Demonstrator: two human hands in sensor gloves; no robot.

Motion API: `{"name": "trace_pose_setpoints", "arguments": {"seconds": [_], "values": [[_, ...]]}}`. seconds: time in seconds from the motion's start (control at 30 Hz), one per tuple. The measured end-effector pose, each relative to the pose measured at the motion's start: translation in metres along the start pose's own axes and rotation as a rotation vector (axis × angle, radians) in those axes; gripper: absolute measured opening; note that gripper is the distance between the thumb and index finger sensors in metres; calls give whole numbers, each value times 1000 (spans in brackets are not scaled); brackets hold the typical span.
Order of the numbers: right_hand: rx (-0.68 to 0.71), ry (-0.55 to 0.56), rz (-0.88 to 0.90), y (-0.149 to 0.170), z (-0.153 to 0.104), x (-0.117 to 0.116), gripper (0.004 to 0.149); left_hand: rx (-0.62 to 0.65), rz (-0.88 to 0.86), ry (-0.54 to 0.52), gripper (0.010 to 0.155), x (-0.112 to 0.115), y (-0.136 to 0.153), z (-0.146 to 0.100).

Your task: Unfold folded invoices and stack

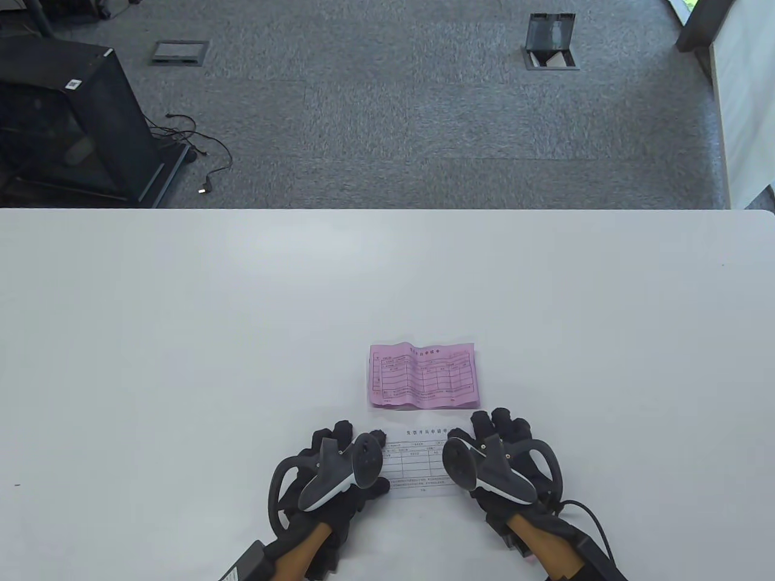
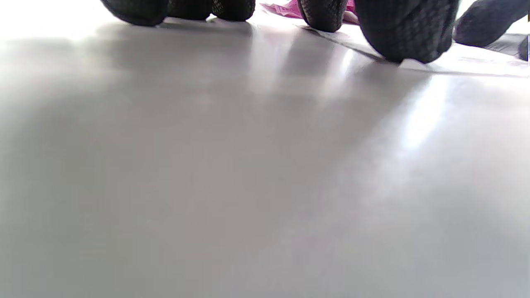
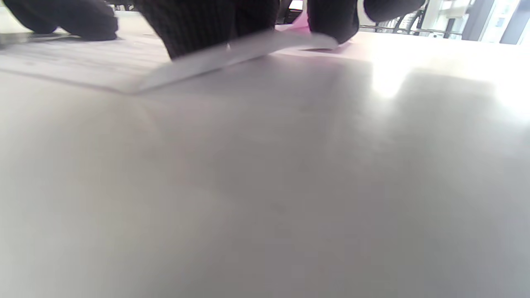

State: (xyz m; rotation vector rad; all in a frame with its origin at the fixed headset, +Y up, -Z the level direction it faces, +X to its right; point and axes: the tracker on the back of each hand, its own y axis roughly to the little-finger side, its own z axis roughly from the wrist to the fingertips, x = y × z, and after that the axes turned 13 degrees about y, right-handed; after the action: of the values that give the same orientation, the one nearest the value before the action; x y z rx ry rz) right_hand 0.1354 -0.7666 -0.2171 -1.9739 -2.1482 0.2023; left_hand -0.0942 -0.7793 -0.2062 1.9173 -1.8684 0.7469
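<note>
A white invoice [image 1: 418, 463] lies unfolded on the white table [image 1: 181, 339] near its front edge, between my two hands. My left hand [image 1: 363, 439] presses its fingertips [image 2: 405, 37] on the sheet's left edge, which lies flat. My right hand [image 1: 478, 426] holds the sheet's right edge [image 3: 232, 54], which is raised a little off the table under the fingers [image 3: 207, 25]. A pink invoice [image 1: 424, 375] lies open and creased just beyond the white one; a strip of it shows in the left wrist view [image 2: 285, 8].
The table's far edge [image 1: 387, 210] borders grey carpet. A black cabinet [image 1: 66, 121] with loose cables stands on the floor at the far left.
</note>
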Motion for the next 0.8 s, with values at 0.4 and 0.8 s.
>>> {"name": "trace_pose_setpoints", "arguments": {"seconds": [0.4,0.8], "values": [[-48,-12,40,17,-3,-2,57,3,5,21,77,0,0,1],[106,115,116,-69,7,24,58,8,9,16,78,0,0,2]]}}
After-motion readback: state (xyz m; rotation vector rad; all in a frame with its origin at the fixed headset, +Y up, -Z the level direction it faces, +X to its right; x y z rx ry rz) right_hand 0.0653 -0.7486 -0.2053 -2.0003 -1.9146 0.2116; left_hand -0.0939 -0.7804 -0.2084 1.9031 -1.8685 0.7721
